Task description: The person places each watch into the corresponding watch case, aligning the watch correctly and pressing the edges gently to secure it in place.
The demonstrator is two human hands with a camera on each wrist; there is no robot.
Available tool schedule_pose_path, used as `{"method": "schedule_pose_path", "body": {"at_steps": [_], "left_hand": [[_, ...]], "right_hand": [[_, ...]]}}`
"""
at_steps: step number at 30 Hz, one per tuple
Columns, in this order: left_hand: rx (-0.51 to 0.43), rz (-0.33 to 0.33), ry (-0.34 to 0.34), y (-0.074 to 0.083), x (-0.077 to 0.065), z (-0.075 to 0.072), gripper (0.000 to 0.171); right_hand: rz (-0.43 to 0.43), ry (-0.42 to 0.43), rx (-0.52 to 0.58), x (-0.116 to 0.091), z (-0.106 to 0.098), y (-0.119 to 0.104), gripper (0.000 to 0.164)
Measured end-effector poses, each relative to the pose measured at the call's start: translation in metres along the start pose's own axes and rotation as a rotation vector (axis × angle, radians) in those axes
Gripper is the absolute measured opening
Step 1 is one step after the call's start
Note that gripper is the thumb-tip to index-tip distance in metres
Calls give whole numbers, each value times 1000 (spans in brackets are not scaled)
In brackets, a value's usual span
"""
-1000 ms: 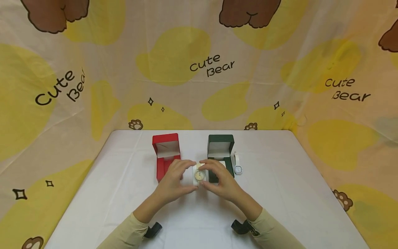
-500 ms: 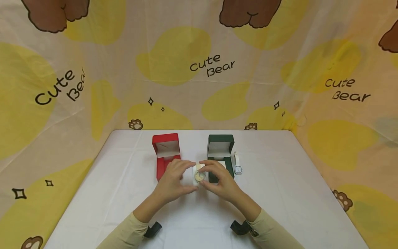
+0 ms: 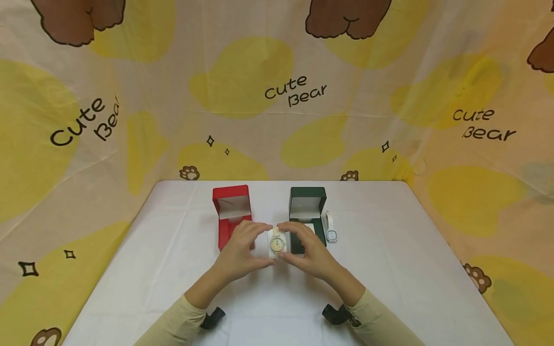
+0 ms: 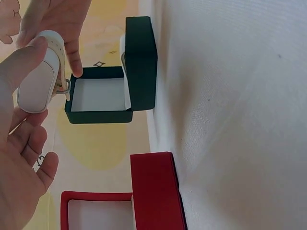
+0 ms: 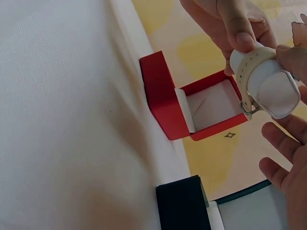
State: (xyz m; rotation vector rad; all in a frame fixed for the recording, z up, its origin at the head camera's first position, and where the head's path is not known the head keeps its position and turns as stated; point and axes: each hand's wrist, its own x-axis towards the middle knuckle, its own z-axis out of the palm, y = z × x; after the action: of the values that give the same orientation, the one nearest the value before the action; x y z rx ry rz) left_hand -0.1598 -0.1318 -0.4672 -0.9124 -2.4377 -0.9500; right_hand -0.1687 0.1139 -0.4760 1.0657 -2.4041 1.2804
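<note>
A cream-strapped watch [image 3: 277,244] with a round pale dial is wrapped round a white watch cushion [image 4: 36,88], face up in the head view. My left hand [image 3: 238,252] pinches the left end of the cushion between thumb and fingers. At the right end, my right hand [image 3: 312,252] grips it the same way, thumb nearest me. Seen from the wrists, the strap [image 5: 247,79] has its buckle [image 5: 249,109] on the underside. Behind my hands stand an open red watch box [image 3: 231,197] and an open dark green watch box [image 3: 308,193], both partly hidden.
To the right of the green box lies a second watch [image 3: 331,235] with a white strap and a squarish dial. White cloth covers the table [image 3: 372,288]. A patterned yellow curtain [image 3: 242,77] hangs behind and along both sides.
My right fingers have come off the strap and dial and back to the cushion's edge, so the dial shows whole. The watch has shifted slightly left; my left hand stays put.
</note>
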Motion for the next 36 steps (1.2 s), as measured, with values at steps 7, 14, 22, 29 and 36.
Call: {"method": "schedule_pose_path", "body": {"at_steps": [7, 14, 22, 29, 36], "left_hand": [[6, 14, -8, -1, 1, -2, 80], [2, 0, -23, -2, 0, -5, 81], [8, -22, -49, -5, 0, -4, 82], [16, -64, -56, -5, 0, -6, 82], [32, -50, -39, -7, 2, -12, 82]], "right_hand": [[20, -45, -18, 0, -7, 3, 73], [31, -95, -9, 1, -11, 6, 82], [17, -82, -95, 2, -10, 10, 88], [12, -72, -139, 3, -11, 9, 85], [-21, -71, -197, 12, -11, 7, 83]]}}
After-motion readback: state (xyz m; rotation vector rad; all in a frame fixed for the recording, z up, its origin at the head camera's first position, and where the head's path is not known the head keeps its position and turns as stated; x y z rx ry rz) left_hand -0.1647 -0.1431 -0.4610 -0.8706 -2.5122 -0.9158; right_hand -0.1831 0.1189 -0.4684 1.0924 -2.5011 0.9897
